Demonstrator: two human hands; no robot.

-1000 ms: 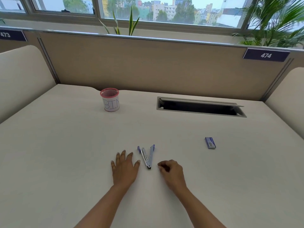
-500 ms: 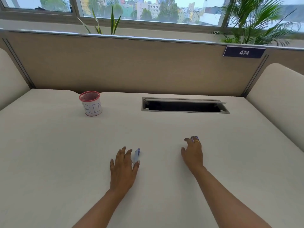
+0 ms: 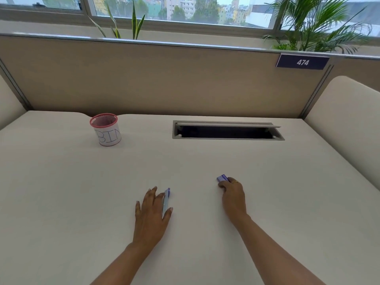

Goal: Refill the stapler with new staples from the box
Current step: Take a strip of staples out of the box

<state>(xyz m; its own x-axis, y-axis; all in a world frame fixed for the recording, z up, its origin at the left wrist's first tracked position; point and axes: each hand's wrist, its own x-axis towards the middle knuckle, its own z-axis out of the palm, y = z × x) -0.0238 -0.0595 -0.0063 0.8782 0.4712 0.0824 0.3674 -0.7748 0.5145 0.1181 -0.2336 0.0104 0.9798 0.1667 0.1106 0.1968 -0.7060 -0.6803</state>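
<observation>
A small blue and silver stapler (image 3: 166,199) lies on the cream desk, mostly covered by my left hand (image 3: 151,212), which rests over it with thumb and fingers along its sides. Only its blue tip and a strip of metal show. To the right, the little blue staple box (image 3: 222,178) sits under the fingertips of my right hand (image 3: 233,197), whose fingers curl around it. Whether the box is lifted off the desk I cannot tell.
A red-rimmed mesh cup labelled BIN (image 3: 106,129) stands at the back left. An open cable slot (image 3: 227,131) is cut into the desk at the back centre. A beige partition (image 3: 164,79) with the plate 474 (image 3: 302,62) closes the far side.
My right hand left the stapler, reached right to the staple box and closed on it. My left hand slid over the stapler, covering it. The camera turned to the right.
</observation>
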